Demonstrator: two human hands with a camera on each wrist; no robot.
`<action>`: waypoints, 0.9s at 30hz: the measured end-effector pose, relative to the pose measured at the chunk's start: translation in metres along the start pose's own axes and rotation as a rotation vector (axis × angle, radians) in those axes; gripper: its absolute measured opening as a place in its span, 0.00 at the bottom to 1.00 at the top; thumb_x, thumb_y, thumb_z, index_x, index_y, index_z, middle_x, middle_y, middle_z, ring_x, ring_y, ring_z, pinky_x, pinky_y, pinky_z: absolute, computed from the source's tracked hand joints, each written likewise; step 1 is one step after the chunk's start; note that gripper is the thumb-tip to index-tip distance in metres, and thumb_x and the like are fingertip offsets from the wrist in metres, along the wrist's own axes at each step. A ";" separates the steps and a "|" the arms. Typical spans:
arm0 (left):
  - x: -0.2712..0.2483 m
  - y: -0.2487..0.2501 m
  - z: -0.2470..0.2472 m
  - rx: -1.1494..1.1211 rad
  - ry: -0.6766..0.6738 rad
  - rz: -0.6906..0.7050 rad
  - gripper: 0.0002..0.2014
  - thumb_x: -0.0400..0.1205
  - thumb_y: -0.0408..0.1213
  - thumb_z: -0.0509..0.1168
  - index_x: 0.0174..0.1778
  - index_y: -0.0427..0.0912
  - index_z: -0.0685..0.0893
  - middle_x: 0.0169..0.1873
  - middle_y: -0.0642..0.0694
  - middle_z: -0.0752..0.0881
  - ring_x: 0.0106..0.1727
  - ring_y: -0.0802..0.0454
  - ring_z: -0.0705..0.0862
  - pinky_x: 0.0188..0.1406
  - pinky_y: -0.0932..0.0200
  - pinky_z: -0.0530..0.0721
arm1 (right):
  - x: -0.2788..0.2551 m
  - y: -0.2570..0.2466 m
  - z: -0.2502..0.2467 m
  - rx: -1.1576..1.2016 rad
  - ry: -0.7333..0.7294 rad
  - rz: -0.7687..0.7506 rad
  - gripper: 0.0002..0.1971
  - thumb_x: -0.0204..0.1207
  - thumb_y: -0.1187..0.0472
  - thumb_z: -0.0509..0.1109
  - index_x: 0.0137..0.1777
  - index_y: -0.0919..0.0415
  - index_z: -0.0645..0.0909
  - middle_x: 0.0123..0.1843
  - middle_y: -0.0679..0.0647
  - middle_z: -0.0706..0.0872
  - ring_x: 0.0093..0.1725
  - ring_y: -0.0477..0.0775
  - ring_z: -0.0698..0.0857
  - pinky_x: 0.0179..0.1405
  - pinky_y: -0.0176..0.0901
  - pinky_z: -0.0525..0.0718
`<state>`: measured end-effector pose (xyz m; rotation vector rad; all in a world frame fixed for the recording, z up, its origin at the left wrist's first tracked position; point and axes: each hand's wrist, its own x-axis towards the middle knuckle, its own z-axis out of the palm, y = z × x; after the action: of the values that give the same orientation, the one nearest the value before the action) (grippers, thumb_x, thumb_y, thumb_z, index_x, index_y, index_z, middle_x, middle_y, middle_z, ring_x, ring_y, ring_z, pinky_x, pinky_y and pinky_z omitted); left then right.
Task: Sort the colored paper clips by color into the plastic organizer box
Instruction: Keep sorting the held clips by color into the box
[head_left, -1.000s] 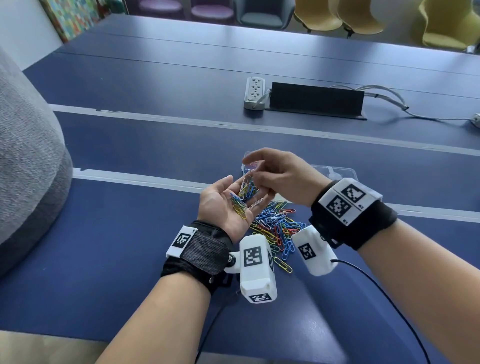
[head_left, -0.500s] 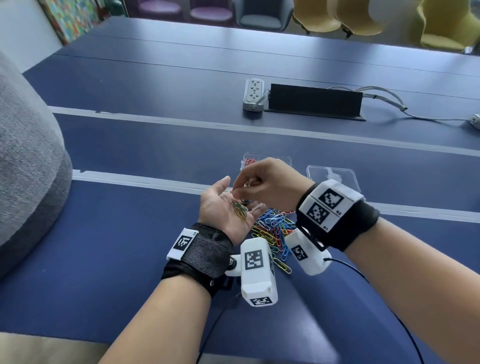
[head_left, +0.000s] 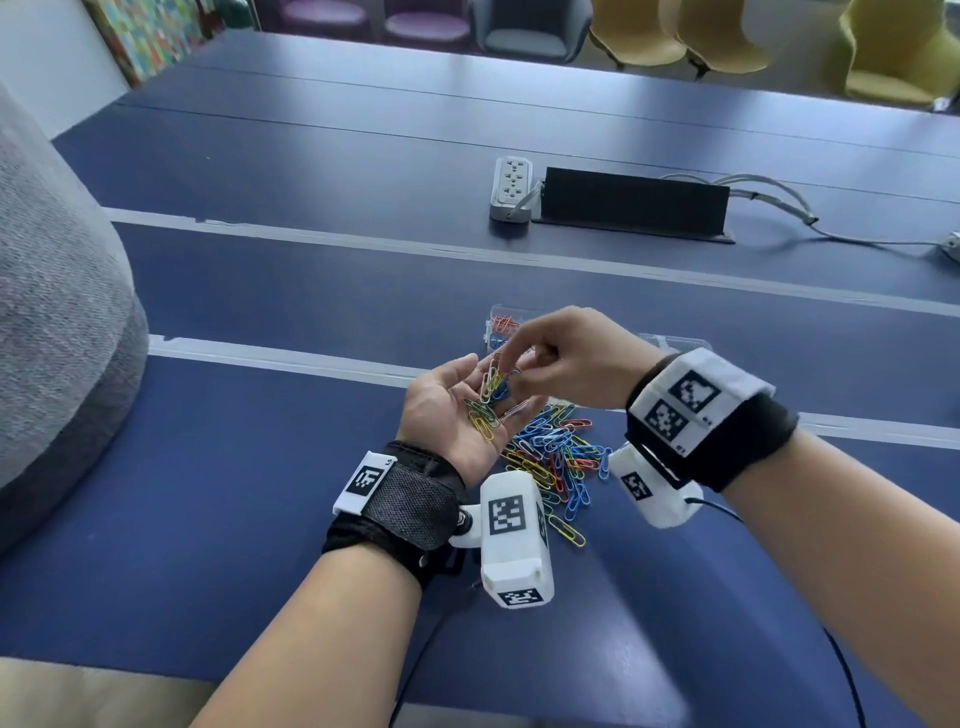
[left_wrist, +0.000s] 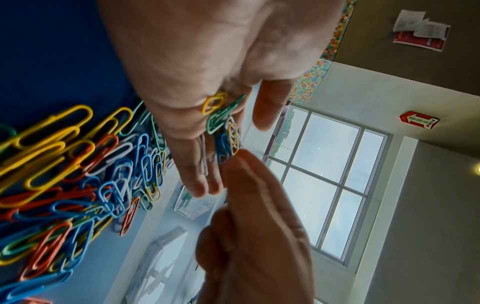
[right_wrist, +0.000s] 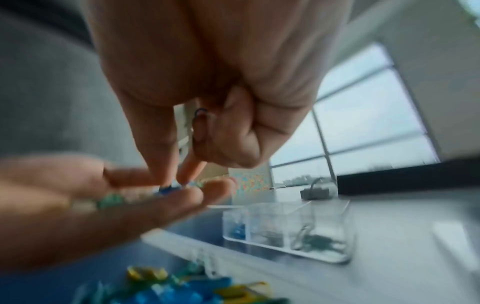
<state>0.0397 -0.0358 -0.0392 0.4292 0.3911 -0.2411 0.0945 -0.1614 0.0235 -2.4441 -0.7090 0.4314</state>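
Observation:
My left hand (head_left: 457, 410) lies palm up and flat above the table, with several coloured paper clips (head_left: 485, 410) resting on it. My right hand (head_left: 506, 358) reaches over it from the right, thumb and forefinger pinching a small bunch of those clips at the left hand's fingers (left_wrist: 200, 185). The left wrist view shows blue and yellow clips (left_wrist: 228, 144) under the right fingertips (left_wrist: 241, 162). One more clip (right_wrist: 200, 115) is tucked in the right hand's curled fingers. A mixed pile of clips (head_left: 556, 457) lies on the table beneath. The clear organizer box (head_left: 501, 325) stands just beyond, holding red, blue and green clips.
The box's clear lid (head_left: 675, 343) lies to the right of it, partly hidden by my right wrist. Farther back stand a power strip (head_left: 511, 189) and a black cable box (head_left: 631, 202). A grey cushion (head_left: 57, 332) bulges in at the left.
My right hand dropped from above the box into the left palm and now pinches clips there, lifting their ends. The left hand stayed nearly still.

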 end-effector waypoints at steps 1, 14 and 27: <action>0.000 -0.001 0.000 0.017 -0.001 0.003 0.17 0.83 0.35 0.52 0.58 0.30 0.81 0.50 0.33 0.87 0.50 0.39 0.86 0.59 0.42 0.82 | -0.002 0.000 0.002 -0.121 0.004 -0.038 0.07 0.68 0.60 0.75 0.44 0.48 0.88 0.26 0.41 0.76 0.27 0.38 0.75 0.33 0.33 0.74; 0.002 -0.002 0.003 0.004 0.028 0.019 0.16 0.83 0.30 0.52 0.63 0.30 0.79 0.48 0.33 0.87 0.50 0.37 0.88 0.52 0.38 0.85 | 0.004 0.007 -0.002 0.316 0.007 0.079 0.07 0.77 0.61 0.68 0.39 0.63 0.79 0.29 0.53 0.77 0.24 0.44 0.71 0.24 0.35 0.70; 0.001 -0.004 0.002 0.011 -0.003 0.019 0.19 0.85 0.29 0.47 0.67 0.30 0.77 0.48 0.32 0.88 0.48 0.40 0.89 0.50 0.43 0.87 | -0.001 0.000 0.002 0.489 -0.057 0.166 0.09 0.75 0.68 0.61 0.38 0.59 0.79 0.20 0.46 0.78 0.17 0.43 0.73 0.16 0.31 0.67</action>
<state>0.0403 -0.0402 -0.0391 0.4429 0.3823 -0.2252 0.0930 -0.1613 0.0221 -2.0364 -0.3666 0.6560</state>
